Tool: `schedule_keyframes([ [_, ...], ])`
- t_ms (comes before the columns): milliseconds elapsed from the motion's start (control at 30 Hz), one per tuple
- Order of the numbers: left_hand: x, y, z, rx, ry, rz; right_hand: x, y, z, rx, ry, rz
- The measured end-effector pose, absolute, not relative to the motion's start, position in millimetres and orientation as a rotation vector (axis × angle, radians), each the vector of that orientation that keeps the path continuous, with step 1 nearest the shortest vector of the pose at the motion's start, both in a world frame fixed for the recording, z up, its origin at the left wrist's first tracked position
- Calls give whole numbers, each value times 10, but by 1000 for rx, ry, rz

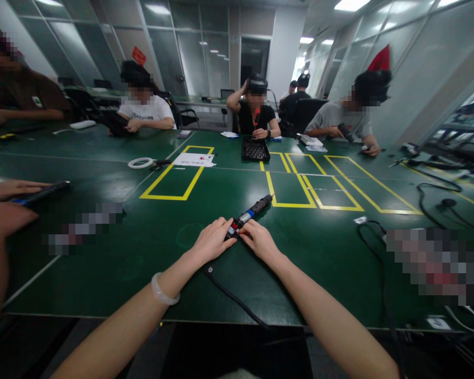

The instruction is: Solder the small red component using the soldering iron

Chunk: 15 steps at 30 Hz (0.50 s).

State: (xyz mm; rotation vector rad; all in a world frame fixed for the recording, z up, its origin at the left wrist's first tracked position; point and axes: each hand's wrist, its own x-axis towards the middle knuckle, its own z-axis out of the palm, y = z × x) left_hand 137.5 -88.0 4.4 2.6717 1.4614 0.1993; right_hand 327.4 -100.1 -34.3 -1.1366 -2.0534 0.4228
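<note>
A long, narrow device (256, 209) with black, blue and silver parts lies slanted on the green table, its dark tip pointing away to the right. My left hand (214, 239) is closed on its near end, where small red and white parts show. Beside it, my right hand (258, 237) touches the same near end with fingers bent in a pinch; whatever lies between those fingertips is too small to make out. A black cable (237, 297) runs from under my left hand toward the table's front edge.
Yellow tape rectangles mark the green table (150, 284). A black tray (255, 149) stands before a person opposite. White paper (193, 159) and a coiled white cable (141, 163) lie at the back left. Black cables (382, 279) cross the right side. Another person's arm reaches in at left.
</note>
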Motion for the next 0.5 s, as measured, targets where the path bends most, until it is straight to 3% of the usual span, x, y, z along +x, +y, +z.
schedule_keyframes([
  [500,1592,-908,-9,2753,1735,177,3332,-1045,-278,-1075,-2025,483],
])
